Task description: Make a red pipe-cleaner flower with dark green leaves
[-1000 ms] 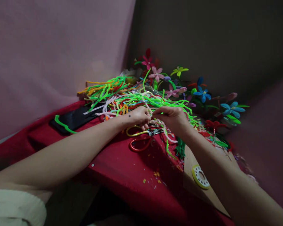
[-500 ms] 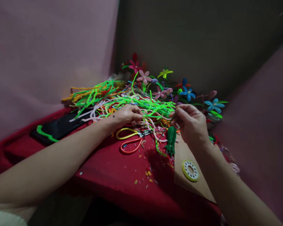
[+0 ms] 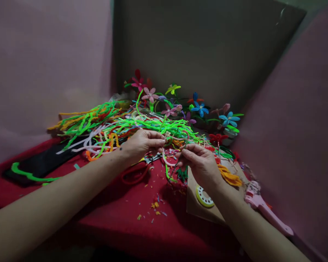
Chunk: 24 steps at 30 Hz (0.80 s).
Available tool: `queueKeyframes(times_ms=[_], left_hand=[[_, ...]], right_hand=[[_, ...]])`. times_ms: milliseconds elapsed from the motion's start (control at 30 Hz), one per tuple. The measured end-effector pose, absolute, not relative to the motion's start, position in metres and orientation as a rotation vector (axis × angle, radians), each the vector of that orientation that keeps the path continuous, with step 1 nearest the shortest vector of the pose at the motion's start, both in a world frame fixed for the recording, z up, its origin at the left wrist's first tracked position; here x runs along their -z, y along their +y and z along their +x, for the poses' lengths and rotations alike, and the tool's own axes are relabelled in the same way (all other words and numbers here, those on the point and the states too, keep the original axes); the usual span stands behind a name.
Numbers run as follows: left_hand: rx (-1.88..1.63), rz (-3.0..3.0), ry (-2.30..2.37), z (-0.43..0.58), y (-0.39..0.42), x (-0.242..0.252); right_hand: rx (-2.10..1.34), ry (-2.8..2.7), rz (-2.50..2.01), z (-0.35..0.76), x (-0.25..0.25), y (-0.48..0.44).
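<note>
My left hand (image 3: 146, 142) is closed in a pinch, with a small pale tuft (image 3: 167, 135) at its fingertips; its exact kind is too small to make out. Close beside it, my right hand (image 3: 199, 160) pinches a thin dark stem wire (image 3: 174, 172) that slants down toward the table. Both hands are over the front of a heap of bright green pipe cleaners (image 3: 177, 125). Scissors (image 3: 135, 174) with red and yellow handles lie under my left wrist, partly hidden. A dark green bundle (image 3: 182, 174) shows below my right fingers.
Finished pipe-cleaner flowers (image 3: 199, 108) stand at the back. A black phone-like slab (image 3: 41, 160) lies left. A tape roll (image 3: 204, 196) rests on a brown board (image 3: 196, 211), near an orange bundle (image 3: 229, 175) and a pink glue gun (image 3: 265, 207). Scraps litter the red tablecloth (image 3: 117, 207).
The view has swung right, bringing the pink glue gun and orange bundle into sight. My right hand has come nearer my left, and lower, still pinching the dark wire.
</note>
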<state>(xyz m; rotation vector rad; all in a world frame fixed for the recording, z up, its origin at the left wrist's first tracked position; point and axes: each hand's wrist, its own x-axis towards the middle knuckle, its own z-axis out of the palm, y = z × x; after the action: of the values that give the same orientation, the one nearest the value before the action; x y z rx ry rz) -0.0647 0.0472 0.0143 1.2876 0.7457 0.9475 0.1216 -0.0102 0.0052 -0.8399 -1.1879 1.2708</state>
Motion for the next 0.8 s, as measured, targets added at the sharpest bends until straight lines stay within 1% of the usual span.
queueKeyframes(times_ms=[267, 800], left_hand=[[-0.891, 1.026, 0.602, -0.020, 0.025, -0.004], [-0.862, 0.933, 0.612, -0.015, 0.018, 0.001]], right_hand=[[-1.453, -1.101, -0.795, 0.134, 0.011, -0.015], [-1.537, -1.148, -0.847, 0.131, 0.017, -0.021]])
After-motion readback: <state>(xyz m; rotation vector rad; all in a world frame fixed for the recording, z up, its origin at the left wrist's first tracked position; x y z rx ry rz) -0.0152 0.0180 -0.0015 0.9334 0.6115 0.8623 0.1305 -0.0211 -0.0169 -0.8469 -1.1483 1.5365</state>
